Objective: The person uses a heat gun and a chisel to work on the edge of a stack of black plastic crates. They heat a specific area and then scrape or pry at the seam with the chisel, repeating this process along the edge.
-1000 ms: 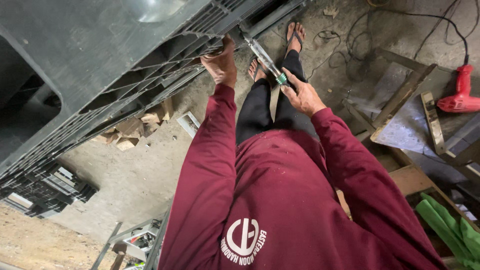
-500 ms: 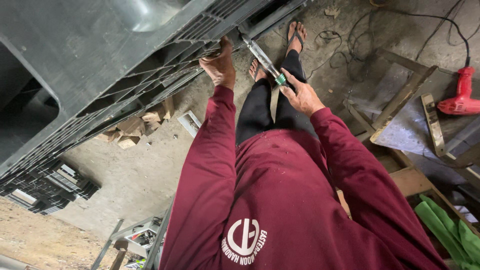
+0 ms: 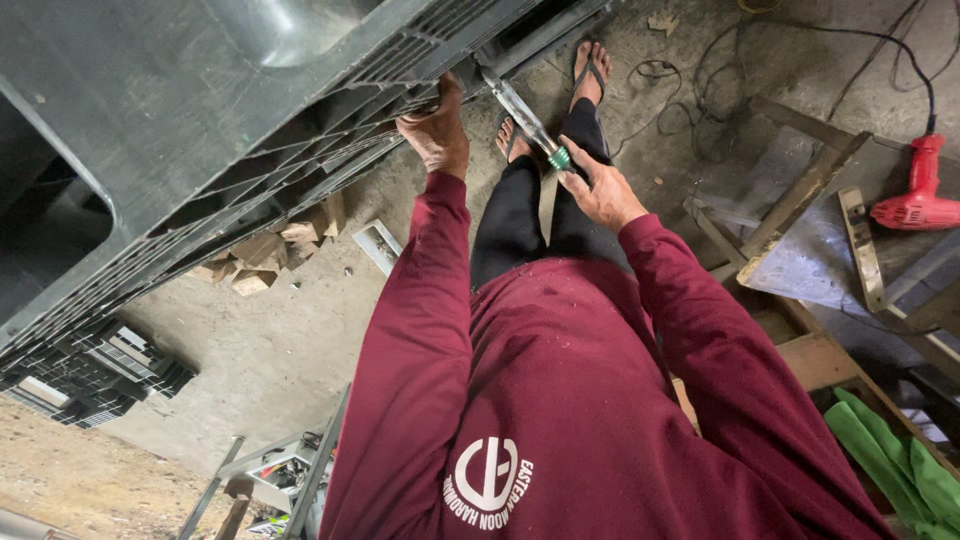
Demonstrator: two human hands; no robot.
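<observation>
We count two hands (image 3: 436, 130), one screwdriver (image 3: 527, 125), one grey pallet (image 3: 200, 110), one red drill (image 3: 915, 195), two sandalled feet (image 3: 590, 65).

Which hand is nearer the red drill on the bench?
Right. The right hand grips a clear-handled tool, closer to the red drill; the left hand holds the grey panel, farther away.

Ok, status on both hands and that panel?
Left hand gripping grey ribbed panel. Right hand holds clear-handled tool, tip at panel edge. Nothing blocking.

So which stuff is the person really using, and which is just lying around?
In use:
left hand on the grey plastic pallet
right hand holding the clear tube tool

Lying about:
red drill
wood scraps
green cloth
</observation>
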